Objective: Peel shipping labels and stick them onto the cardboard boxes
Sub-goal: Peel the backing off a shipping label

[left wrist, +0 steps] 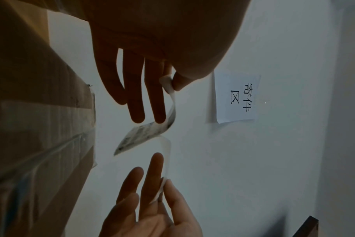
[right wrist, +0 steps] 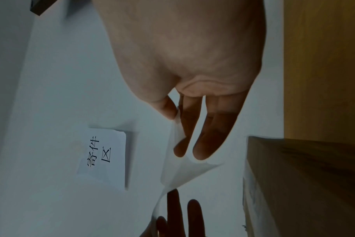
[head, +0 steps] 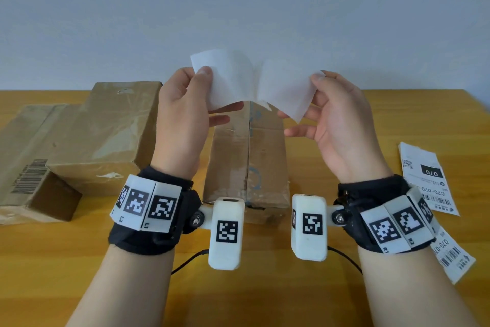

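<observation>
A shipping label (head: pixel 225 80) and its backing sheet (head: pixel 286 90) part in mid-air above the middle cardboard box (head: pixel 246 157), joined along one seam. The left hand (head: pixel 183 117) pinches the label's far corner between thumb and forefinger, the other fingers spread; the right hand (head: pixel 339 125) pinches the backing's outer edge the same way. From the head view both sheets show only blank white. The left wrist view alone shows the label's (left wrist: pixel 144 134) dark, blurred print, and the backing (left wrist: pixel 166 154) as a thin translucent film. Both wrist views show a paper sign (right wrist: pixel 105 154) with black characters on the wall behind the box, which the head view misses. Left of the middle box stand a taped box (head: pixel 106 135) and a flatter barcoded box (head: pixel 23 162) on the wooden bench (head: pixel 265 295). To the middle box's right lie printed labels (head: pixel 424 178), marked 070.
</observation>
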